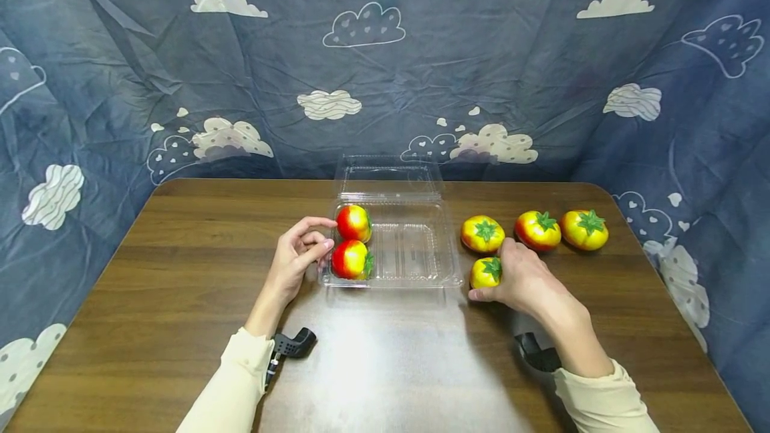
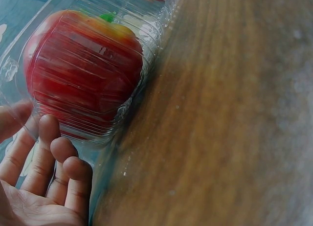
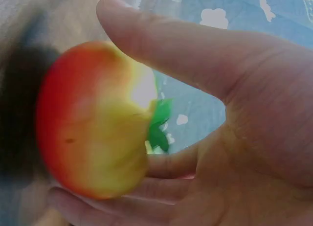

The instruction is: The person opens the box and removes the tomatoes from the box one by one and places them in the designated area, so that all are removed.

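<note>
Yellow-red, round, green-leafed fruit is just right of the hinged clear-plastic box, right hand nearer, thumb and fingers curled round it, left hand loosely bent at the box's left side.

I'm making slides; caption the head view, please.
Right hand around one fruit; left hand at a clear container holding two more fruits.

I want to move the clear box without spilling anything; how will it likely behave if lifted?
The box is probably light and bendy, its clear walls looking thin. It may dip left, since two fruits sit on that side. The open lid might flop, seeming joined only at the back.
</note>
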### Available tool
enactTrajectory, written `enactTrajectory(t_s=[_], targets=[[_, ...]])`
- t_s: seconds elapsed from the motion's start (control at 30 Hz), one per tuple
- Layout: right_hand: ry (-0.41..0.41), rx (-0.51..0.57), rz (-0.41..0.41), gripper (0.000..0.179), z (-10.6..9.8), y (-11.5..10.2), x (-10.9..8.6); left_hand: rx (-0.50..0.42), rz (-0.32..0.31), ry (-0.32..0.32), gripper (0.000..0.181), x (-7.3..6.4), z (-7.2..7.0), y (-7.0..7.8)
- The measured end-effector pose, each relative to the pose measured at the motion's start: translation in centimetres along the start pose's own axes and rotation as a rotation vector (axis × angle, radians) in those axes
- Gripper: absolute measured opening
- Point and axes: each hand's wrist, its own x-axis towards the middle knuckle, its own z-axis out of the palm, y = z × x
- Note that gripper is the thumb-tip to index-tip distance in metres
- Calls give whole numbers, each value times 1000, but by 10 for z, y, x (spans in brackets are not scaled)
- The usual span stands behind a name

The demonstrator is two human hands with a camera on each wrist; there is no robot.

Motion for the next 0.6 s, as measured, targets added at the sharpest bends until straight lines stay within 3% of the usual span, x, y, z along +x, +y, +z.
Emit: enactTrajectory(t_s=[0.6], targets=[[178, 18, -40, 59, -20, -4, -16, 7, 8, 2, 32, 0, 1, 1]])
